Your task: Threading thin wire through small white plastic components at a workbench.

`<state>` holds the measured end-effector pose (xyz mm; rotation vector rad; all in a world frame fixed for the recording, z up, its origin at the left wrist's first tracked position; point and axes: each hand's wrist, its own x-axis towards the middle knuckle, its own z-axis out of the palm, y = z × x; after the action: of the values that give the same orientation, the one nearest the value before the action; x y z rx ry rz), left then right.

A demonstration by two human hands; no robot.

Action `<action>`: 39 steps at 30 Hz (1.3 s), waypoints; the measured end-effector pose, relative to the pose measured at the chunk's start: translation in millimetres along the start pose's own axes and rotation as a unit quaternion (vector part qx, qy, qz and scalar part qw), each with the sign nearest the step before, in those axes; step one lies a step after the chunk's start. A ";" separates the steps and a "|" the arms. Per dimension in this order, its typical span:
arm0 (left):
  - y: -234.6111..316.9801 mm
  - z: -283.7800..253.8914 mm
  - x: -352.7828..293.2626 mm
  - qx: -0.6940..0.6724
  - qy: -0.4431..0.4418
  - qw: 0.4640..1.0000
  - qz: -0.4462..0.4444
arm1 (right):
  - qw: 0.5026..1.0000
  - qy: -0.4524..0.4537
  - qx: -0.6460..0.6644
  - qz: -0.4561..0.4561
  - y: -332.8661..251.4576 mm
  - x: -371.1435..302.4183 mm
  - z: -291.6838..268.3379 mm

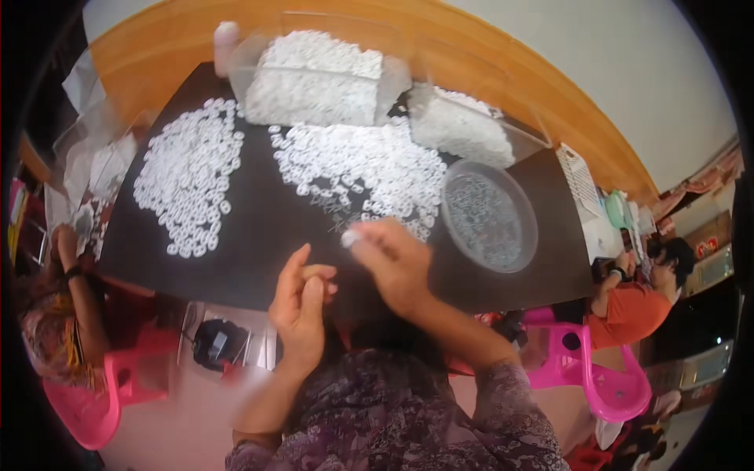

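My right hand (pixel 397 265) is closed in a pinch on a small white plastic piece (pixel 351 237), just above the near edge of the middle pile. To its left my left hand (pixel 301 302) is raised over the table's front part, fingers loosely bent and apart, with nothing visible in them. Thin metal nails (pixel 336 210) lie loose beyond my right hand. Behind them spreads a heap of small white plastic pieces (pixel 357 161), many with a dark opening. More nails fill a round clear tub (pixel 528 239) on the right.
A second pile of white pieces (pixel 192 173) covers the left of the dark table (pixel 259 228). Two clear bins (pixel 239 86) (pixel 542 141) full of them lean at the back, beside a pink bottle (pixel 226 47). People sit at both sides near pink chairs (pixel 565 369).
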<state>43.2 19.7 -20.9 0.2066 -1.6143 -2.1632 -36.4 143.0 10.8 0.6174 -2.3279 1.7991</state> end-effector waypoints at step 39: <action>-2.0 -13.1 55.9 0.344 -0.094 0.926 0.125 | 0.898 -0.175 -0.355 -0.194 59.6 50.3 -32.8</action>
<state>-2.7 -15.0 -19.3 -0.0084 -2.3196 -1.3905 -110.3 174.4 -15.8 1.2153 -2.5724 0.6245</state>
